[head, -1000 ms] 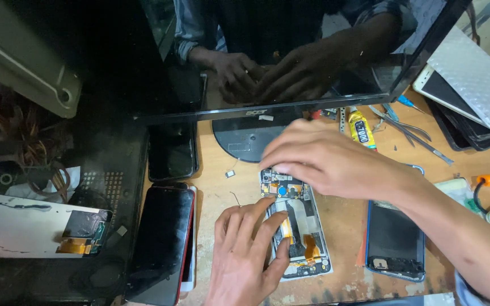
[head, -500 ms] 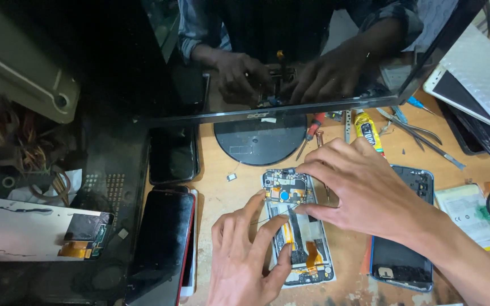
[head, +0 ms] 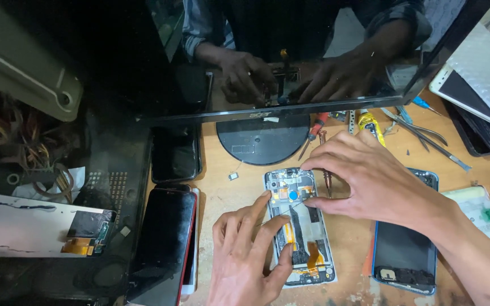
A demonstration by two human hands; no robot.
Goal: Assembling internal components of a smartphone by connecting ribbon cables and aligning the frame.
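Hands (head: 313,218) (fingers curled) over opened phone (head: 300,226)

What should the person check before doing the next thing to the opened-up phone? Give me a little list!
1. Opened phone with its back cover off lies flat on the wooden table: ok.
2. Left hand steadies the phone, fingers resting on its left edge: ok.
3. Right hand is at the phone's top end, fingertips pinched close together: ok.
4. What the right fingertips pinch: cannot tell, too small to see.
5. Red-handled screwdriver lies near the round black monitor stand, within likely reach: ok.
6. Table is tidy around the phone: not ok, a blue-framed phone and a black phone with a red edge crowd both sides.
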